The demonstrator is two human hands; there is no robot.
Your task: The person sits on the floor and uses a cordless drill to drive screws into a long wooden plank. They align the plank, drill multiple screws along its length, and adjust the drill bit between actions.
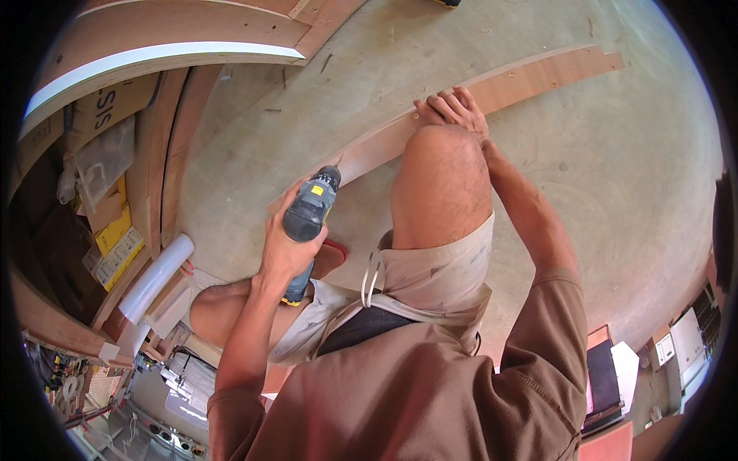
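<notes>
My left hand (278, 252) is wrapped round the grip of a black, grey and yellow cordless drill (307, 213). Its thin bit points away from me at the near left part of a long wooden board (530, 83); whether the tip touches the wood I cannot tell. The board runs from lower left to upper right over the floor and has a notch cut at its far right end. Beyond my raised knee, my right hand (459, 115) grips the middle of the board, fingers closed over its upper edge.
On the left stands a curved wooden structure (173, 142) holding cardboard, plastic wrap and a yellow box (119, 250). A clear plastic roll (157, 278) leans beside it. The concrete floor (615, 177) spreads to the right. Tools and shelving crowd the lower left.
</notes>
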